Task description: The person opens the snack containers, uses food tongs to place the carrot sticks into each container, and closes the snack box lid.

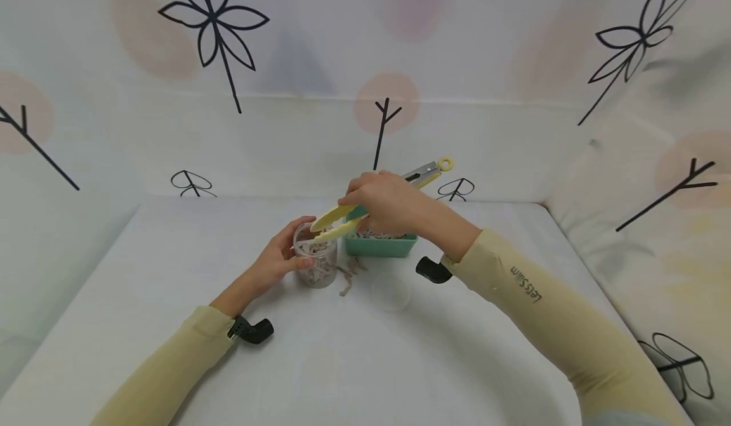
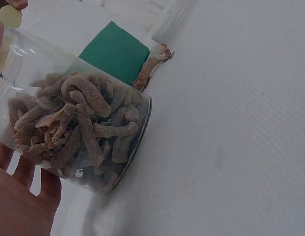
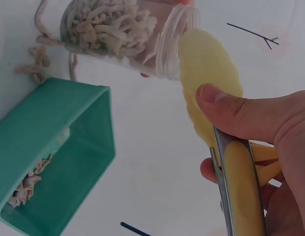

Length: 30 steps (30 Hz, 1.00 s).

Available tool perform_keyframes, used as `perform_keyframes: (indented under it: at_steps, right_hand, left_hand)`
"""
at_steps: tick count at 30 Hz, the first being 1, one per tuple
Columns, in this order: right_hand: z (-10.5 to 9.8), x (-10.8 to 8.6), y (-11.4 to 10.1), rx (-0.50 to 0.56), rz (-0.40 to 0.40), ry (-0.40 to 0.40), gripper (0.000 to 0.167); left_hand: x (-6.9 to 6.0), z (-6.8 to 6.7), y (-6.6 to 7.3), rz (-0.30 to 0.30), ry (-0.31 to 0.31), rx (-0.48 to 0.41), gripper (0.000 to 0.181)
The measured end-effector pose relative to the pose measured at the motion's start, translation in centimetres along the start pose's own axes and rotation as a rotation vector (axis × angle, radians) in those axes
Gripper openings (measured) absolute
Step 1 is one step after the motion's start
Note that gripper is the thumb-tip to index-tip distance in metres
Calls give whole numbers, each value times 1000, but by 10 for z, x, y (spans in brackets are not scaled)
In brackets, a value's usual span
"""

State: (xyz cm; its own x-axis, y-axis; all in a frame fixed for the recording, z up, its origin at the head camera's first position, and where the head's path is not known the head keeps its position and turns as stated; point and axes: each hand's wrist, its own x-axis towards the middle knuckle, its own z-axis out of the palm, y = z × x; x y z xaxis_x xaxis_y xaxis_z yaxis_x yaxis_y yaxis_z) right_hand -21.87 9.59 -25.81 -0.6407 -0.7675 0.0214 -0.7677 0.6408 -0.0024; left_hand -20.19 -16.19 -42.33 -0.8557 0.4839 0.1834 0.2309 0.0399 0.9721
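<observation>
My left hand (image 1: 285,253) grips a clear jar (image 2: 69,64), fingers and thumb round its side. Brown-grey dried strips (image 2: 88,132) fill much of it. My right hand (image 1: 388,205) holds yellow-tipped metal tongs (image 3: 243,191), its thumb pressed near a yellow head (image 3: 208,73). In the head view the tong tips lie at the jar's mouth, slightly apart. I cannot tell whether they pinch a strip. Beside the jar stands a green rectangular box (image 3: 44,105) with some strips (image 3: 27,189) inside, partly hidden behind my right hand in the head view.
Several loose strips (image 1: 346,277) lie on the white tabletop (image 1: 320,362) between jar and box. Nearer me is a clear round lid (image 1: 391,291). Cloth walls (image 1: 320,140) with plant drawings enclose the table's back and sides. Black wrist cameras (image 1: 257,332) jut from both sleeves.
</observation>
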Motion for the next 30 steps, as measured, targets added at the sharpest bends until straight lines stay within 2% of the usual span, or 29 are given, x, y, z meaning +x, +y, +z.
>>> perform_keyframes:
  at_steps: [5, 10, 15, 20, 25, 30]
  right_hand:
    - [-5, -5, 6, 26, 16, -3, 56]
    - [-8, -18, 25, 70, 112, -11, 59]
    - [3, -34, 53, 105, 230, -45, 63]
    - [22, -42, 79, 154, 327, -86, 57]
    - [34, -43, 96, 72, 361, -141, 58]
    - [35, -36, 95, -47, 334, -215, 61]
  left_hand:
    - [0, 0, 0, 27, -9, -17, 75]
    - [1, -1, -1, 58, -23, -43, 76]
    - [2, -1, -2, 69, -23, -41, 75]
    - [0, -1, -3, 68, -20, -37, 76]
    - [0, 0, -4, 72, -24, -37, 75]
    - [0, 0, -3, 83, -24, -29, 75]
